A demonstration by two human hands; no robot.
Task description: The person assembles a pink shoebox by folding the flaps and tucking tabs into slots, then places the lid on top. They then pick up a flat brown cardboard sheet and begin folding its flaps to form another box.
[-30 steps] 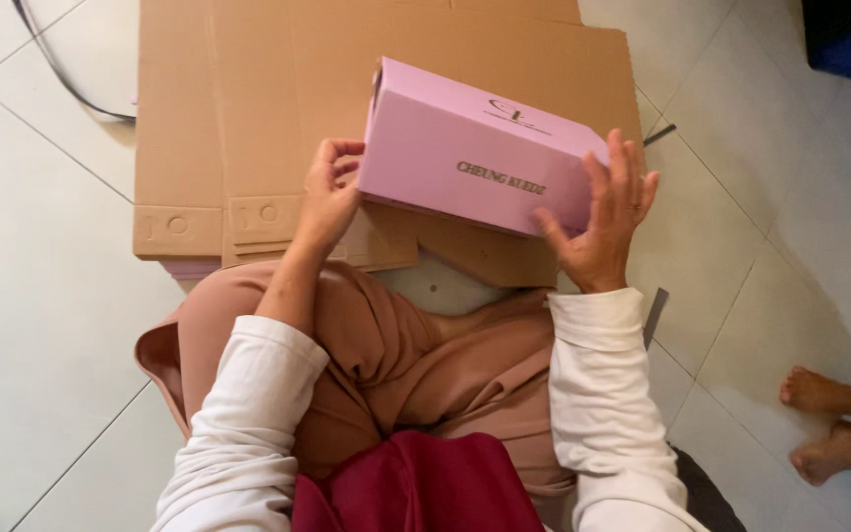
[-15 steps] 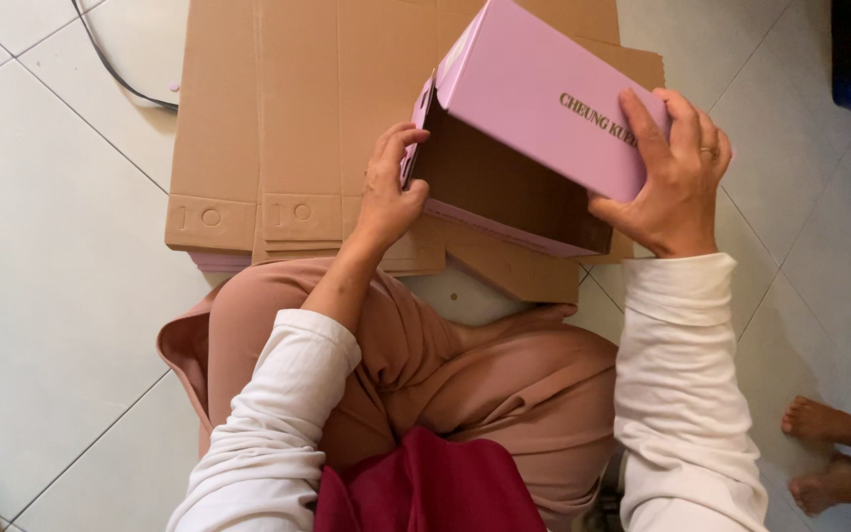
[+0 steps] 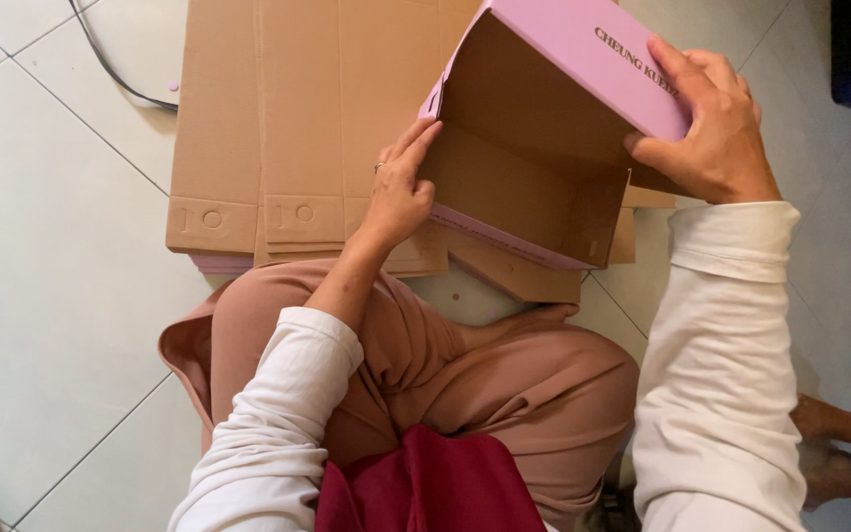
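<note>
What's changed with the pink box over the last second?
The pink box has been tipped up, so its open brown inside now faces the camera. The left hand and right hand still grip its ends. The flattened cardboard stays on the floor.

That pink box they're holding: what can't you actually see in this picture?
- Pink box, head view: its top runs off the upper edge.
- Its far side: covered by the right hand.
- Left hand: fingertips hidden behind the box's edge.
- Flat cardboard stack: count unclear, sheets overlap.
</note>
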